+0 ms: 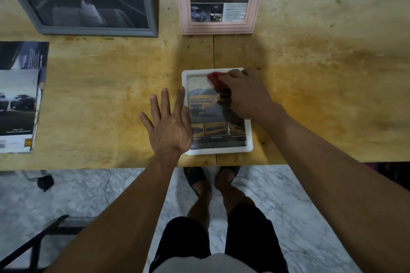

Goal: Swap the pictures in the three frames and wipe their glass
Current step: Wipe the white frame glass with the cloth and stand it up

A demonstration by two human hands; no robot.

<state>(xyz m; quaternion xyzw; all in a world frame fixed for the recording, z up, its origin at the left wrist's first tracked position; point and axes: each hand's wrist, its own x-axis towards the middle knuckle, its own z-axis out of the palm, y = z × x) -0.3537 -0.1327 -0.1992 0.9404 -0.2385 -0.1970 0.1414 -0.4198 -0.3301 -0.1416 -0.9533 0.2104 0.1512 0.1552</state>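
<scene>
I see white frame (218,150) flat on wooden table (111,86), near front edge. My right hand (245,93) clutches red cloth (216,81) against glass. My left hand (168,122), fingers splayed straight, presses frame's left border.

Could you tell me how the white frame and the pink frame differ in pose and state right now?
The white frame lies flat near the table's front edge; the pink frame stands upright at the back. The right hand presses a red cloth onto the white frame's glass while the left hand steadies its edge; nothing touches the pink frame. Both hold car pictures.
</scene>
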